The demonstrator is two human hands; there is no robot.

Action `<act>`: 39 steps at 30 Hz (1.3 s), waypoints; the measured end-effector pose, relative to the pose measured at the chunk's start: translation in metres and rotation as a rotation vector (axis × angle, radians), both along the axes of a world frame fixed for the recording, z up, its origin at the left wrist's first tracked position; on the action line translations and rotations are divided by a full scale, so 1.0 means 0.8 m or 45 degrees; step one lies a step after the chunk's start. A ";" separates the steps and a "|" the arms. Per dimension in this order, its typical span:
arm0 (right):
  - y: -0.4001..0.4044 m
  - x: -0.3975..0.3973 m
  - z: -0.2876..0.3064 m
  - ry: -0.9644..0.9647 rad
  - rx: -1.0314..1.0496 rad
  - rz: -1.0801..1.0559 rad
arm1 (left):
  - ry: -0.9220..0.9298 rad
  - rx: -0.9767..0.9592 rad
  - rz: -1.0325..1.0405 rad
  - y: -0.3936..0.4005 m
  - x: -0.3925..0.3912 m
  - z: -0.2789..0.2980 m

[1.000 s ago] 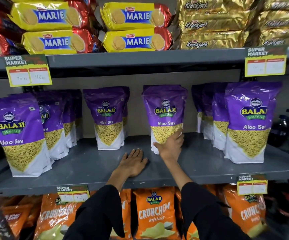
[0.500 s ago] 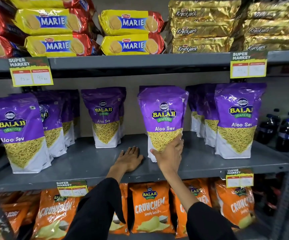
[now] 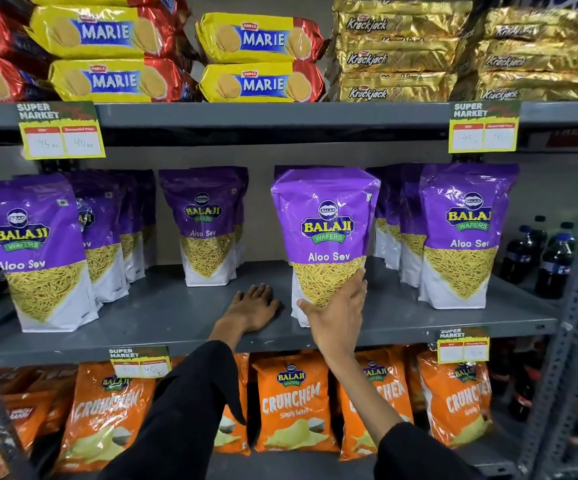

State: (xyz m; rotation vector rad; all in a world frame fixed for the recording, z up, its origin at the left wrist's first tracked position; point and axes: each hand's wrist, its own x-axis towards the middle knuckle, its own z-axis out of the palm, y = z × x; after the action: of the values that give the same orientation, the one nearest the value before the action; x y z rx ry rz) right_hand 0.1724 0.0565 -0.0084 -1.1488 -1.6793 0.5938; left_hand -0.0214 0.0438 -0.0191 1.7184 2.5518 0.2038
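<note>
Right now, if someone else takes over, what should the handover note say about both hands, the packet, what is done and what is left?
Right hand grips the Aloo Sev pouch low down, thumb at its left edge.
Left hand rests flat on the middle shelf beside it, holding nothing.
The pouch is upright near the shelf's front edge.
Done: pouch in hand.
Left: probably square it with the neighbouring pouches, then let go.

Both arms wear plain black sleeves. The left sleeve (image 3: 190, 410) ends loosely just behind the left hand (image 3: 253, 308); the right sleeve (image 3: 419, 452) stops well short of the right hand (image 3: 336, 317).
</note>
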 end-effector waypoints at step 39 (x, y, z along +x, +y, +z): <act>0.025 -0.010 0.012 0.008 -0.060 0.195 | -0.039 -0.032 0.002 -0.016 0.003 -0.001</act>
State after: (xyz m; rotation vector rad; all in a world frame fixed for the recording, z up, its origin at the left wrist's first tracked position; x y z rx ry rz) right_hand 0.1647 0.0762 0.0013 -1.0563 -1.7673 0.7357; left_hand -0.0192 0.0313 -0.0202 1.6911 2.5236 0.1955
